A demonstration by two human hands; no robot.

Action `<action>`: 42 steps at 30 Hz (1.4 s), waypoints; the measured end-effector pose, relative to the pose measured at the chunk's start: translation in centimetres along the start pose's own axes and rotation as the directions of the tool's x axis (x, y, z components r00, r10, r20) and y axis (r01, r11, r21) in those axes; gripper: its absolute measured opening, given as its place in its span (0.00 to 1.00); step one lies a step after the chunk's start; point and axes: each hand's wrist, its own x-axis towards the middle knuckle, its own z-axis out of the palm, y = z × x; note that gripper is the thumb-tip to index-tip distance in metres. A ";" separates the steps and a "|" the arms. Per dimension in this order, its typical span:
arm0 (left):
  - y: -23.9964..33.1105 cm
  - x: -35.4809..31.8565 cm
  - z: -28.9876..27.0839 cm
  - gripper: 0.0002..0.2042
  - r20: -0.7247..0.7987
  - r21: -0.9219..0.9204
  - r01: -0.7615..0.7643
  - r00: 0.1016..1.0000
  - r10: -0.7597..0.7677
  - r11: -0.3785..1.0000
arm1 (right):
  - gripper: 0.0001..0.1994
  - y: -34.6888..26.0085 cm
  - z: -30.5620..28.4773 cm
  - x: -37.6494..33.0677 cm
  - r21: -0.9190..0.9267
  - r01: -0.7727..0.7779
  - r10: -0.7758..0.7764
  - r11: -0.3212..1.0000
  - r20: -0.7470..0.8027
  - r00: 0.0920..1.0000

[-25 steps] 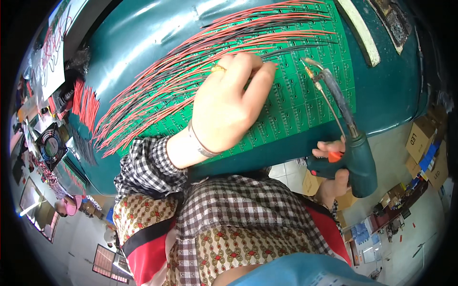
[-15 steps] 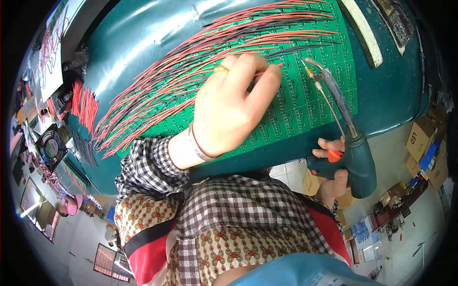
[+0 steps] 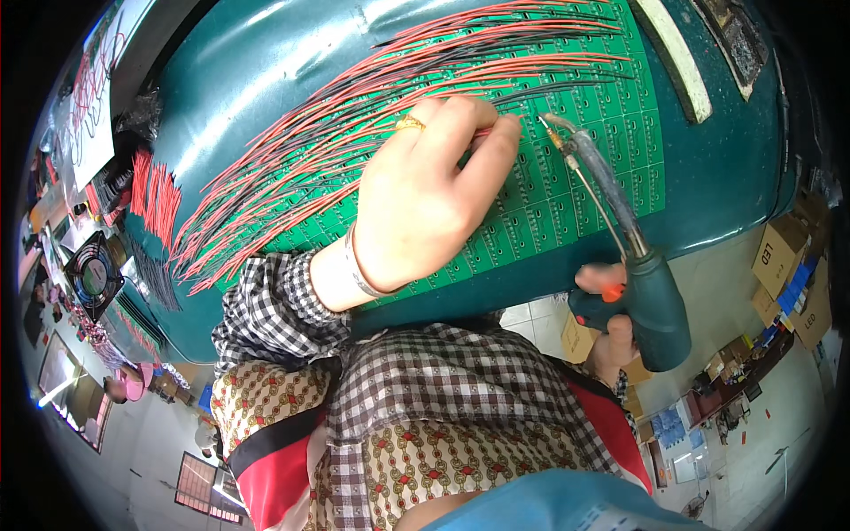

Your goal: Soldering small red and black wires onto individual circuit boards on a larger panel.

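A large green sheet of circuit boards [image 3: 553, 208] lies on the table with rows of red and black wires [image 3: 341, 88] running across it. Over its middle my left hand [image 3: 425, 190] pinches a wire, its red end just showing between the fingers; how many wires lie in the pinch I cannot tell. My right hand [image 3: 613, 347] grips a dark green soldering gun [image 3: 664, 310] by its handle, a finger at the orange trigger. The gun's thin tip and feed tube point up and left, over the boards just right of my left fingertips.
The boards rest on a glossy green table cover [image 3: 708, 190]. Bundles of cut red wires [image 3: 155, 199] lie at the left, near a small black fan [image 3: 93, 270]. A pale bar [image 3: 673, 57] and a dark, crusted tray [image 3: 733, 44] are at the far right. Cardboard boxes [image 3: 784, 261] stand beyond.
The soldering gun in my right hand has moved left, bringing its tip closer to my left fingers. My left hand has barely shifted and keeps its pinch.
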 end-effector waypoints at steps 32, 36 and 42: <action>-0.4 0.1 0.4 0.15 -0.005 0.011 0.006 1.000 -0.006 1.000 | 0.35 0.7 -0.7 0.0 0.029 -0.086 0.084 0.996 0.062 0.995; -0.4 0.1 0.4 0.15 -0.004 0.015 0.007 1.000 -0.006 1.000 | 0.35 1.0 -0.9 0.1 0.009 -0.071 0.070 0.997 0.073 0.995; -0.4 0.0 0.5 0.15 0.032 0.031 -0.027 0.999 0.026 0.999 | 0.38 1.8 -0.6 0.5 0.154 0.071 -0.068 0.986 -0.027 0.997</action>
